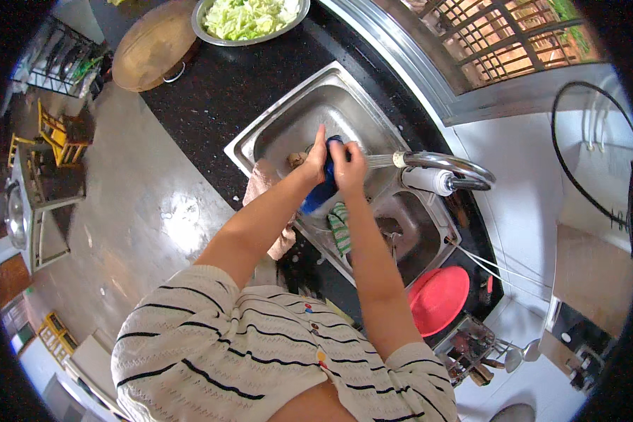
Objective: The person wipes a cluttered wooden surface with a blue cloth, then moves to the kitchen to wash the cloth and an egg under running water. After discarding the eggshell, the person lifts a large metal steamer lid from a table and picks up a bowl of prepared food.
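Head view: left grip loosely closed, right grip curled in, both holding one blue thing over one two-basin sink, lol.

Hands over the sink

Daylight shows through the barred window, and a white glare burns on the grey floor. The right hand looks slightly blurred; straight edges bow toward the blackened fisheye border, and the distant yellow chair is soft.
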